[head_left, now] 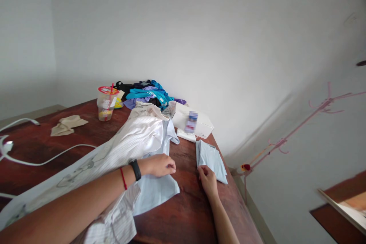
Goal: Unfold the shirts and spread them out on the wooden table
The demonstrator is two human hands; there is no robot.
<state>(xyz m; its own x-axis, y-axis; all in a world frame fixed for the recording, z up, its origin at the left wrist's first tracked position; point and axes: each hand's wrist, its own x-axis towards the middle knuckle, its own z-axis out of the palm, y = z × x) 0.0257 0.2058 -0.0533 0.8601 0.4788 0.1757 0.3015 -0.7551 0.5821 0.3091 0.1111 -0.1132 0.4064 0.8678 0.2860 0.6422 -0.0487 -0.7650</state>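
A folded light blue garment [210, 158] lies near the table's right edge. The curled fingers of my right hand [207, 178] are at its near left corner; whether they pinch the cloth is too small to tell. My left hand [161, 165], with a black watch on the wrist, is closed above a spread light blue garment [157, 190], and what its fingers hold, if anything, is hidden. A white striped shirt [137, 133] lies over the blue garment and runs under my left forearm.
On the dark red table [183, 213] stand a plastic cup [105, 106] with a straw, a white box [204, 122] and a clothes pile [148, 93]. A beige cloth [68, 125] and white cable [57, 156] lie left. A pink coat rack [288, 143] is at right.
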